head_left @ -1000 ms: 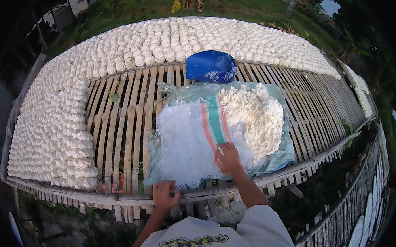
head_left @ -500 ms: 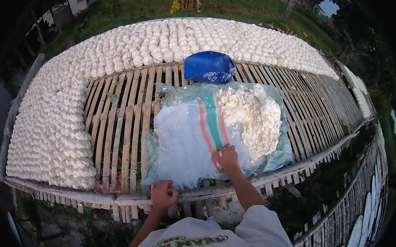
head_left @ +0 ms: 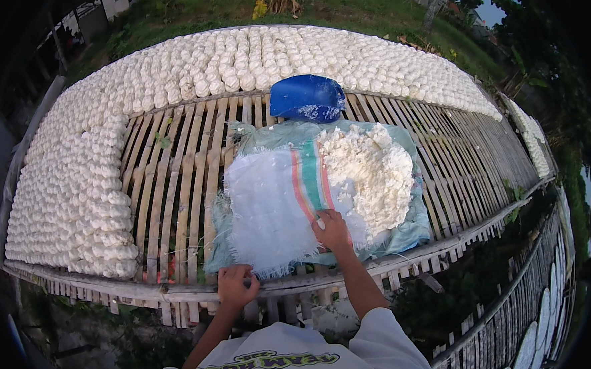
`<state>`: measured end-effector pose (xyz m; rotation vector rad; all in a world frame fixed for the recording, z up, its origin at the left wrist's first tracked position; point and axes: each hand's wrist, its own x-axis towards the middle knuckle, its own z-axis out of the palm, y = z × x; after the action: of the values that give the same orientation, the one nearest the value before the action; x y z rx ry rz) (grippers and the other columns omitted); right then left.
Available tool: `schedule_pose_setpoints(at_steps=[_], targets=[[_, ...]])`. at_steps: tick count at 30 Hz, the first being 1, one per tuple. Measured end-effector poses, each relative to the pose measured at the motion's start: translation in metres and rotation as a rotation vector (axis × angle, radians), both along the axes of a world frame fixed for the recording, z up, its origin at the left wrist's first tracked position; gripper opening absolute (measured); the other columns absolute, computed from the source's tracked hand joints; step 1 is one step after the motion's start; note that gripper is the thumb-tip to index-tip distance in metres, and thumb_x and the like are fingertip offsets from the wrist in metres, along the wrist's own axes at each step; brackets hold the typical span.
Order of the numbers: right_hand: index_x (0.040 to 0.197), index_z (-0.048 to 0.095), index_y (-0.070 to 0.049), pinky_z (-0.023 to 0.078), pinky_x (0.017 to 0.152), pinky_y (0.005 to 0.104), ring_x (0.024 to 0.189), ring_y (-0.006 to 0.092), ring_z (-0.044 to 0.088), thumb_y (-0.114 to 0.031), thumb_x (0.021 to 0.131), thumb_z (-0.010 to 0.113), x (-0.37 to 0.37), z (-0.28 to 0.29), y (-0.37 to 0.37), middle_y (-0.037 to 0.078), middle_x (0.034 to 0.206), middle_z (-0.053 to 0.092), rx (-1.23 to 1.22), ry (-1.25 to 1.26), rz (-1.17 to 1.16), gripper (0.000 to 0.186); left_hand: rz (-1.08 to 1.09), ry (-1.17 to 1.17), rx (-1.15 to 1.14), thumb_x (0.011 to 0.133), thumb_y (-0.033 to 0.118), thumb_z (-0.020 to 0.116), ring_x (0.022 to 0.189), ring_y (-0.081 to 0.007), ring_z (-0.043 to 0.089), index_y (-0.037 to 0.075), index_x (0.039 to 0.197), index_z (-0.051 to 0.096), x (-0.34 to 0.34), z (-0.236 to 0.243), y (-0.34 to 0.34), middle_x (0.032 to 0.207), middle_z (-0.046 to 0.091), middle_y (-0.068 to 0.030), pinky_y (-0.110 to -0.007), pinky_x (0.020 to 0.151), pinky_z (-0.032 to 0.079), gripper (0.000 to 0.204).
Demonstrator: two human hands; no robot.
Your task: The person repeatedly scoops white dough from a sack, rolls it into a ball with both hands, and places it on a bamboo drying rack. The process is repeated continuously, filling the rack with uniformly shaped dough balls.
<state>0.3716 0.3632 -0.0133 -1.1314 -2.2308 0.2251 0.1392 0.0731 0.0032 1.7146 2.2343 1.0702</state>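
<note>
My right hand rests on a white woven sack, its bent fingers gripping the fabric by a green and red stripe. The sack has frayed edges and lies flat on a pale green sheet. Beside the near left corner of the sack, my left hand is curled closed over the rack's front rail; what its fingers hold, if anything, is hidden. A heap of crumbly white mash covers the right part of the sheet. Behind it sits a blue plastic scoop-like container, cut open and smeared with white.
The bamboo slat rack has gaps between slats and a raised front rail. Rows of white rounded lumps line its left side and far edge. Another slatted rack stands at the lower right. Grass lies beyond.
The whole view has shifted slightly, moving the scene a little left. My right hand stays on the sack by the stripe, its fingers slightly shifted. My left hand remains at the near corner.
</note>
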Motion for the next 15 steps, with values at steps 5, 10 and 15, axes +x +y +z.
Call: schedule_pose_setpoints(at_steps=[5, 10, 15], targets=[[0.106, 0.080, -0.008, 0.058, 0.090, 0.0526, 0.104, 0.0381, 0.067, -0.028, 0.089, 0.077, 0.006, -0.039, 0.010, 0.013, 0.116, 0.071, -0.164, -0.107, 0.010, 0.027, 0.007, -0.033, -0.015, 0.082, 0.020, 0.074, 0.085, -0.0221, 0.070, 0.011, 0.105, 0.071, -0.001, 0.001, -0.001, 0.090, 0.073, -0.0017, -0.042, 0.088, 0.044, 0.025], [0.121, 0.074, -0.008, 0.060, 0.088, 0.0522, 0.108, 0.0333, 0.071, -0.036, 0.100, 0.068, 0.042, -0.054, 0.042, 0.011, 0.115, 0.073, -0.822, 0.875, -0.289, 0.035, 0.067, -0.181, -0.013, 0.085, 0.020, 0.075, 0.091, -0.0217, 0.071, 0.010, 0.111, 0.070, -0.003, -0.007, 0.000, 0.095, 0.074, -0.0033, -0.041, 0.090, 0.044, 0.028], [0.142, 0.058, -0.011, 0.056, 0.099, 0.0550, 0.120, 0.0319, 0.065, -0.047, 0.105, 0.047, 0.076, -0.025, 0.027, 0.012, 0.133, 0.066, -1.266, 1.922, -0.409, 0.054, 0.057, -0.463, 0.063, 0.093, 0.012, 0.072, 0.097, -0.0224, 0.072, 0.003, 0.110, 0.068, -0.004, -0.004, 0.023, 0.097, 0.073, -0.0072, -0.036, 0.093, 0.050, 0.020]])
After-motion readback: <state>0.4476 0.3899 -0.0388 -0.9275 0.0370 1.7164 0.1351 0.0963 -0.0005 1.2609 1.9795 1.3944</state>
